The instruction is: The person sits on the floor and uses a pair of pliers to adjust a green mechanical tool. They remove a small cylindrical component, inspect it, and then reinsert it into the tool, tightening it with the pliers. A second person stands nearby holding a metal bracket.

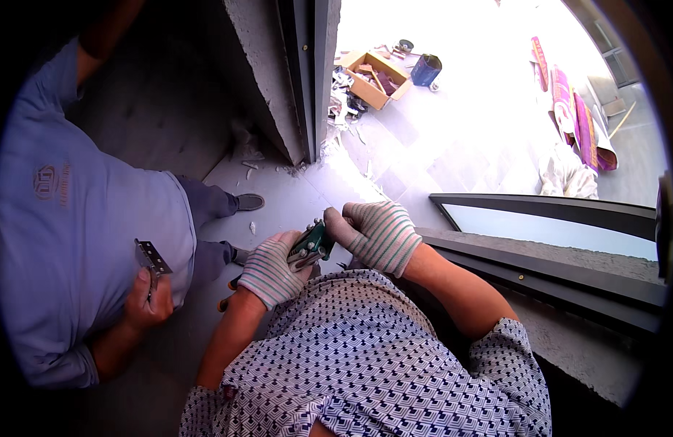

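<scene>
The wearer's left hand (274, 271), in a pale knitted work glove with green stripes, is closed around a compact green-and-silver metal hand tool (312, 244). The tool is held up in front of the body, above the pale tiled floor (282, 200); small orange-and-black ends (225, 301) show beside the left wrist. The right hand (376, 231), in a matching striped glove, is at the tool's right side with its fingers bent and its thumb close to the metal; whether it grips the tool cannot be told. The wearer has a short-sleeved shirt (365, 342) in a dark blue and white geometric pattern.

At the left, a co-worker in a light blue-grey shirt (96, 204) holds a dark, flat metal plate with a row of holes (154, 256) in one bare hand (148, 306).

Along the left edge of the sunlit floor, by a dark upright metal frame (318, 80), sits an open brown cardboard box (371, 95) filled with scraps, with a dark blue cylindrical container (426, 71) just beside it. Towards the floor's right edge lie purple-and-white packaging pieces (584, 135) and a crumpled whitish sheet (566, 173). Nearer the wearer, a dark grey metal frame (540, 269) runs along the right.
</scene>
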Tool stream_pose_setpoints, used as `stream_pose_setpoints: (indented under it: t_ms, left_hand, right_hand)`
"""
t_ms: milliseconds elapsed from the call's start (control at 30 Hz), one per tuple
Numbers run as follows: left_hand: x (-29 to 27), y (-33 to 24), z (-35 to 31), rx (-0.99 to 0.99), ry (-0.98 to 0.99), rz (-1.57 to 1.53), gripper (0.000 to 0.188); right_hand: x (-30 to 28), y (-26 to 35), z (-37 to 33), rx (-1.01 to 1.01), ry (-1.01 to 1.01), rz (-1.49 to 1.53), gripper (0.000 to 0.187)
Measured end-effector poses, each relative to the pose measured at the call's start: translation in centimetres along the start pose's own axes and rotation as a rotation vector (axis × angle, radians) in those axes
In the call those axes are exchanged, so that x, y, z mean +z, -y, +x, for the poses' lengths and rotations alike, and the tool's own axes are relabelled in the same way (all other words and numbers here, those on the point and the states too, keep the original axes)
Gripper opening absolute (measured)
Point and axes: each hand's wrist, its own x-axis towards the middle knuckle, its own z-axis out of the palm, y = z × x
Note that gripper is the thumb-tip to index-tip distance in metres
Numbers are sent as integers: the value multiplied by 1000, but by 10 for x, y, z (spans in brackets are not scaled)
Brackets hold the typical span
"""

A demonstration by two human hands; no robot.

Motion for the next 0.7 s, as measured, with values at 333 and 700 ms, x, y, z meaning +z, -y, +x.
stream_pose_setpoints:
  t_ms: [333, 700]
  left_hand:
    - [-10, 1, 6, -26, 104, -79, 37]
    - [-9, 3, 9, -30, 199, 21, 38]
  right_hand:
    - [-4, -19, 2, -176, 36, 208, 51]
    - [10, -41, 10, -265, -71, 111, 48]
